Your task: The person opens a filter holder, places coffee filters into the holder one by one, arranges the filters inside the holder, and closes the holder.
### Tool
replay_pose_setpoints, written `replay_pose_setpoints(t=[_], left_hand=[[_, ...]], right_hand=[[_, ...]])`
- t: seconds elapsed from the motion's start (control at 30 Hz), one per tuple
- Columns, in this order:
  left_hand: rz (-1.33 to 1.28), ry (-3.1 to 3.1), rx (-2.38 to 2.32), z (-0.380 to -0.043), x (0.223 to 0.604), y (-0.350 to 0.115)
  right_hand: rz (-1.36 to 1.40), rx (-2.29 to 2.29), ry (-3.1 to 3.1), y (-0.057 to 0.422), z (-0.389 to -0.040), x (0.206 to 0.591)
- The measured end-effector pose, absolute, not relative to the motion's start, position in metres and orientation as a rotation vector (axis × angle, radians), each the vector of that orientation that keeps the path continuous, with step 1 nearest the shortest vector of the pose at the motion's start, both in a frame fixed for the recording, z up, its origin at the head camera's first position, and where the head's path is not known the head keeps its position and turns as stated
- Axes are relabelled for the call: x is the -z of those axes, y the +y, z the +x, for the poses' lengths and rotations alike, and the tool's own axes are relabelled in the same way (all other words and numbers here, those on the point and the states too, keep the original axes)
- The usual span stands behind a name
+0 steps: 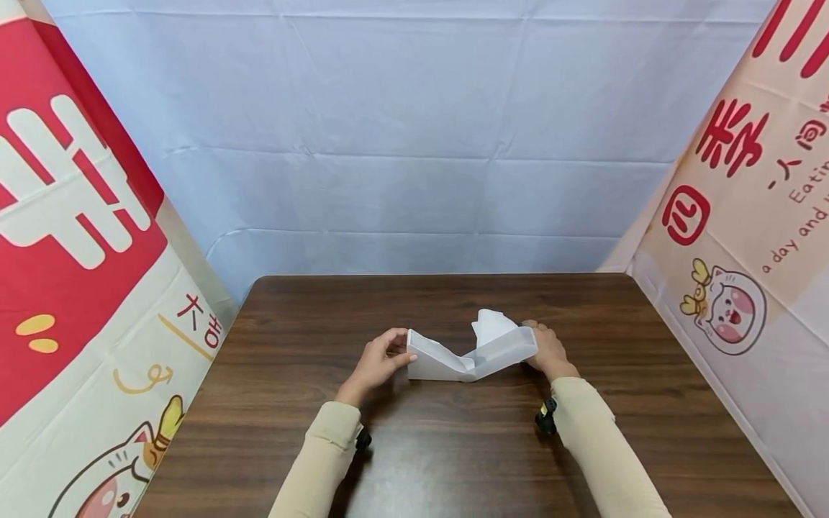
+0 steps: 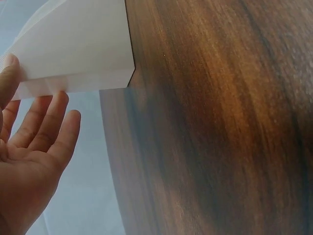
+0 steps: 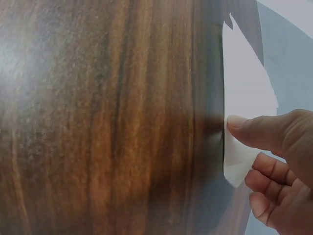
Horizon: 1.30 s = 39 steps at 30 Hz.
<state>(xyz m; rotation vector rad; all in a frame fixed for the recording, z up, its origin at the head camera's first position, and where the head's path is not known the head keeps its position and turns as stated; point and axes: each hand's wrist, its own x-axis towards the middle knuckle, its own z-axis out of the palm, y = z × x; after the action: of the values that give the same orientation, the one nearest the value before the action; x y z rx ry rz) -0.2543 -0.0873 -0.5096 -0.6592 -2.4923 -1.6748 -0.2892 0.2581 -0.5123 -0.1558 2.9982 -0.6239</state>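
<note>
A white hinged box (image 1: 440,368) stands on the wooden table, its two halves spread into a shallow V. My left hand (image 1: 383,360) grips the outer end of the left half. In the left wrist view the thumb lies on one face of the box (image 2: 78,54) and the fingers are curled at its edge. My right hand (image 1: 547,349) pinches the outer end of the right half, partly hidden behind it. The right wrist view has the thumb on a white face (image 3: 247,98) and the other fingers curled behind. A folded white sheet (image 1: 494,325) rises behind the right half.
The dark wooden table (image 1: 440,460) ends at a pale blue cloth backdrop (image 1: 401,144). Printed cloths hang at the left (image 1: 84,288) and right (image 1: 745,288) sides. A small black wrist device (image 1: 547,417) sits at the right cuff.
</note>
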Motion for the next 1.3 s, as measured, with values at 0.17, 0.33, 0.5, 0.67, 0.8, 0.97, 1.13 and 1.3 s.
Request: replay_pose_setpoints(t=[0.17, 0.33, 0.5, 0.67, 0.8, 0.97, 1.13, 1.3], left_hand=[[-0.692, -2.480, 1.703, -0.243, 0.488, -0.086], [-0.684, -2.504, 1.696, -0.238, 0.480, -0.086], [-0.685, -2.506, 1.691, -0.239, 0.480, -0.086], [-0.675, -2.510, 1.699, -0.239, 0.481, -0.085], [-0.672, -2.513, 1.702, -0.239, 0.481, -0.085], [-0.680, -2.512, 1.694, -0.239, 0.480, -0.085], [-0.676, -2.521, 1.693, -0.239, 0.480, -0.085], [-0.680, -2.516, 1.705, -0.239, 0.480, -0.085]], right_hand=[[-0.173, 0.626, 3.020, 0.260, -0.289, 0.513], [-0.190, 0.625, 3.039, 0.263, -0.289, 0.516], [-0.176, 0.642, 3.020, 0.266, -0.289, 0.518], [-0.117, 0.667, 2.998, 0.268, -0.289, 0.517], [-0.105, 0.666, 3.011, 0.269, -0.290, 0.516], [-0.115, 0.649, 3.029, 0.272, -0.291, 0.515], [-0.121, 0.631, 3.036, 0.274, -0.291, 0.515], [-0.103, 0.612, 3.046, 0.276, -0.291, 0.516]])
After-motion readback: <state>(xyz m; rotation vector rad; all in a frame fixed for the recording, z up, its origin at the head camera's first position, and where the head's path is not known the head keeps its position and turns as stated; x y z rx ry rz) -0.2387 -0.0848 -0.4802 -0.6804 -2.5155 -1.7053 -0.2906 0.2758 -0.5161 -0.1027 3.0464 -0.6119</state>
